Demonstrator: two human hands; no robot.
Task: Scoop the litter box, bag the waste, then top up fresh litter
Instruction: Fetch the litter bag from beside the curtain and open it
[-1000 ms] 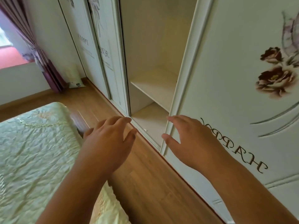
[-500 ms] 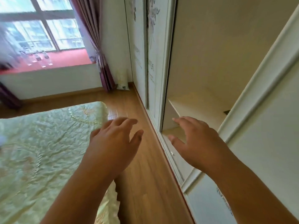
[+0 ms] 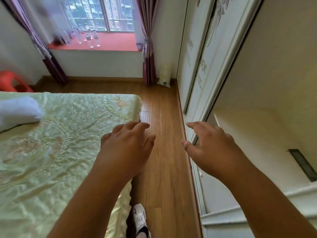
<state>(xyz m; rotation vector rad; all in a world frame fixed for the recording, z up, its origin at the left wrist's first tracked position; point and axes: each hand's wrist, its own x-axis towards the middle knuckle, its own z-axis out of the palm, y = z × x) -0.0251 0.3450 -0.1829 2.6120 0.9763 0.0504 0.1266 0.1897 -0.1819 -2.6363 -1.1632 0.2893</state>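
Observation:
My left hand hovers palm down over the edge of the bed, fingers relaxed, holding nothing. My right hand hovers palm down in front of the open wardrobe, fingers spread, also holding nothing. A white bag leans in the far corner between the curtain and the wardrobe; I cannot tell what it contains. No litter box or scoop is in view.
A bed with a green quilted cover fills the left. A narrow strip of wooden floor runs between it and the white wardrobe. My white shoe stands on the floor. A red stool sits far left. Bottles stand on the window ledge.
The view has swung left from the open wardrobe toward the window and bed. Both hands stay raised, empty, in the same pose.

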